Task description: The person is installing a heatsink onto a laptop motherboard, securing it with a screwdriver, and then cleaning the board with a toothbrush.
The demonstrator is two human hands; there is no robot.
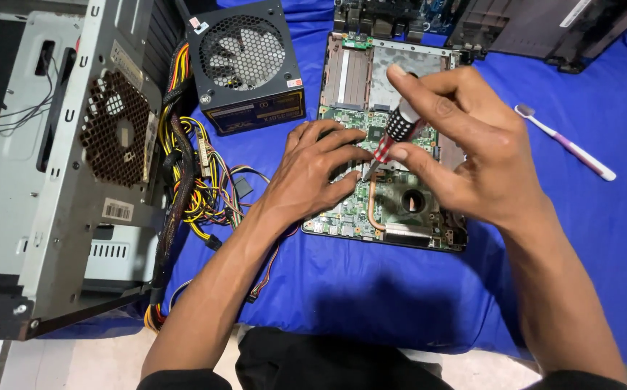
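Both forearms reach up from the bottom edge: the right hand (465,144) pinches a screwdriver (393,137) by its black-and-red handle, its long axis slanting from upper right down-left, tip on the circuit board (360,209), while the left hand (313,170) lies flat and open on that board just beside the tip. Bare blue cloth (371,289) lies before and to the right of the board. A power supply (247,65), tangled cables (198,180) and a metal computer case (53,159) crowd the left; a toothbrush (566,143) lies well right.

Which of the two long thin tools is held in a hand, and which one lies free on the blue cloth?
The screwdriver is held in the right hand. The toothbrush lies free on the blue cloth.
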